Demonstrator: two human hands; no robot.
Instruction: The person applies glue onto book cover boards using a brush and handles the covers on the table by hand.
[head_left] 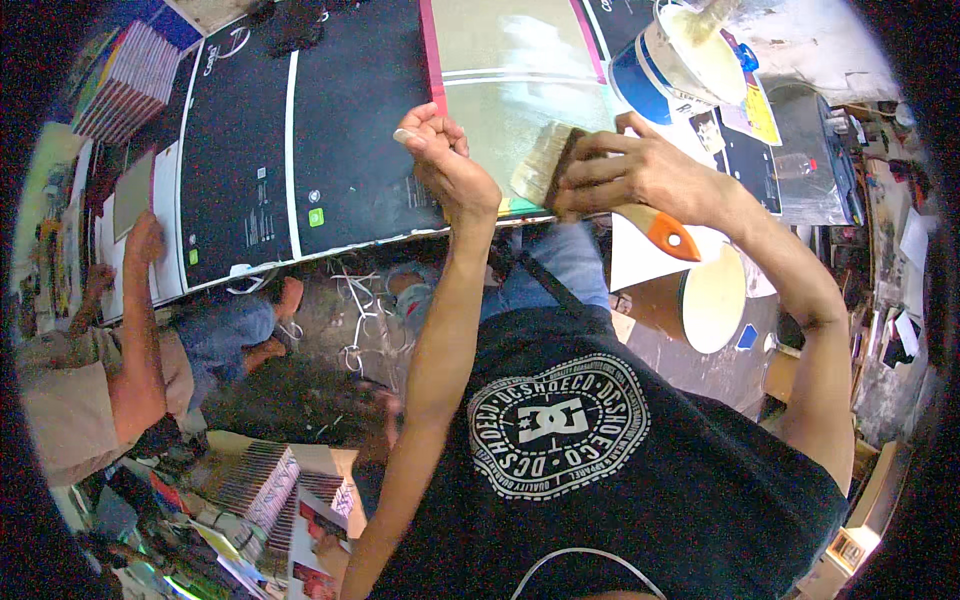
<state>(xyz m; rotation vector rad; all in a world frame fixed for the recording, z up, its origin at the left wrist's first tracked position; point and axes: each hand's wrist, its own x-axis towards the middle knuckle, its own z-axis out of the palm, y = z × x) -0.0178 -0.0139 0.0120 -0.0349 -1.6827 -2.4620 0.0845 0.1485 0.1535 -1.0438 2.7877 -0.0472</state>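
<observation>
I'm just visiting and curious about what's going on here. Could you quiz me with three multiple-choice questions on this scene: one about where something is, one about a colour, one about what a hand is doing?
1. Where is the bucket?
A. At the top right, beyond the brush
B. On the floor at the lower left
C. In the left hand

2. What colour is the brush handle?
A. Green
B. Orange
C. Black

3. How is the left hand?
A. Flat on the sheet
B. Gripping the brush
C. Curled into a loose fist, holding nothing visible

Answers:
1 A: the bucket sits up at the top right, past the brush.
2 B: the handle sticking out below the right hand is orange.
3 C: the left hand is curled above the sheet, while the right hand holds the brush.
</observation>
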